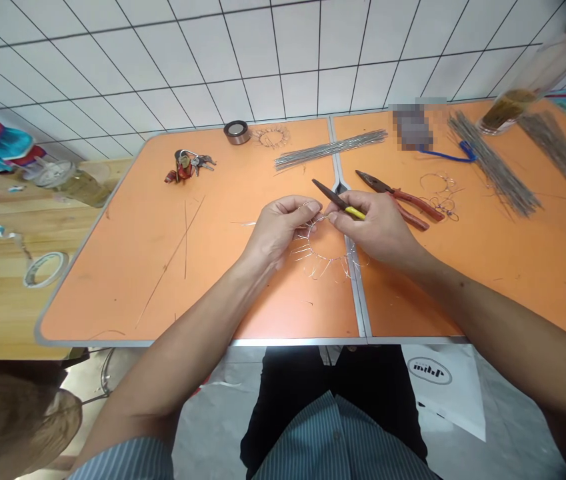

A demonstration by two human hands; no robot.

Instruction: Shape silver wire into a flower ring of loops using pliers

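Observation:
My left hand [283,227] is closed, thumb and fingers pinching the upper left edge of a thin wire ring [330,258]. Loose wire ends stick outward all round the ring. In my closed right hand [380,223] lies a dark pointed tool with a yellow part [334,194], its tip slanting up to the left; its exact kind I cannot make out. The right thumb and fingertips also meet the ring's top edge, close to the left fingertips. Behind the right hand rest red-handled pliers [403,195] with dark jaws, pointing up left.
On the orange table [243,300] lie wire bundles [333,148], keys [187,165], a tape roll [237,132], another wire ring [271,137], loose wires [170,263] and small wire loops [443,193]. A cup of brown liquid [507,110] stands back right. A metal seam [357,303] crosses the table.

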